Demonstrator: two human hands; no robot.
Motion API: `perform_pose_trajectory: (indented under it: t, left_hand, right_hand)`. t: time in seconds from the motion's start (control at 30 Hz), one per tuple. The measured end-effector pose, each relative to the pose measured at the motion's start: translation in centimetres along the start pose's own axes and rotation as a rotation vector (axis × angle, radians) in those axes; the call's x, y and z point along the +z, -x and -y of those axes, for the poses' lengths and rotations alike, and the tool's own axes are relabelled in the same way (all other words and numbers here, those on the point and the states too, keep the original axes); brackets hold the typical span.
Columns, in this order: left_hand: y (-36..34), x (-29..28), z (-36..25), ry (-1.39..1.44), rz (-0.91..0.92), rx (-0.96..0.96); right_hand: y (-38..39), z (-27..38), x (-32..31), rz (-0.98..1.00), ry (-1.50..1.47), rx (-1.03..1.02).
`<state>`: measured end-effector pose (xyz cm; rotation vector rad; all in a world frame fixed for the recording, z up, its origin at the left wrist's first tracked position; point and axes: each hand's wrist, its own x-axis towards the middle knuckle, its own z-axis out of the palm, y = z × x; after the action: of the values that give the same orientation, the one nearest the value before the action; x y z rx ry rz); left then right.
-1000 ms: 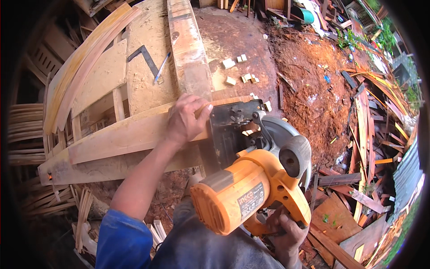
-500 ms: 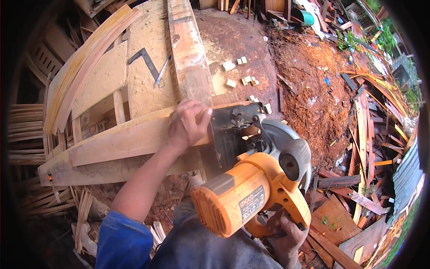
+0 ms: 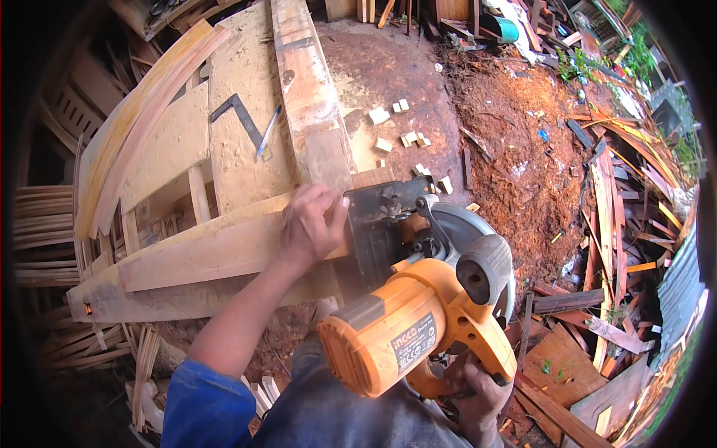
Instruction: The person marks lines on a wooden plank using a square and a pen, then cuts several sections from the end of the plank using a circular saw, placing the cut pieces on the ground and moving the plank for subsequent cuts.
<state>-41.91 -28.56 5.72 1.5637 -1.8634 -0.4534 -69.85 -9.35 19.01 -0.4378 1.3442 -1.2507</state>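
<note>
My right hand [image 3: 478, 390] is wrapped round the rear handle of an orange circular saw [image 3: 385, 328]. The saw's dark flat base plate [image 3: 367, 237] rests over the right end of a pale wooden board [image 3: 198, 257]. Just left of that plate, my left hand [image 3: 312, 225] is closed over the board's upper edge, its thumb beside the plate. A grey curved guard [image 3: 467, 228] hides the blade, so I cannot tell where it meets the wood. The board lies slanted on a dusty wooden bench [image 3: 306, 112].
A black carpenter's square [image 3: 245, 118] and a blue pen [image 3: 269, 133] lie on the bench. Curved planks [image 3: 146, 127] sit at its far left. Several small offcuts [image 3: 379, 116] are scattered on the ground beyond the saw. Scrap wood [image 3: 605, 254] is heaped at the right.
The view has tilted slightly, so the bench's left end appears lower. Both hands keep their grips, and the saw has hardly shifted against the board.
</note>
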Motion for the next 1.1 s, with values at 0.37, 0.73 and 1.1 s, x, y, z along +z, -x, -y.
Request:
perform_pose_trajectory:
  t: [0.37,0.73,1.1]
  left_hand:
    - [-0.4,-0.4,-0.4,0.045,0.008,0.038]
    - [-0.5,-0.4,-0.2,0.055,0.005,0.053]
    - [-0.7,-0.4,-0.1,0.064,0.008,0.044]
  right_hand:
    - [-0.9,0.3,1.2,0.005,-0.073,0.011]
    - [-2.3,0.9,2.5,0.023,-0.001,-0.015]
    - [-3.7,1.1,3.6,0.025,-0.026,0.008]
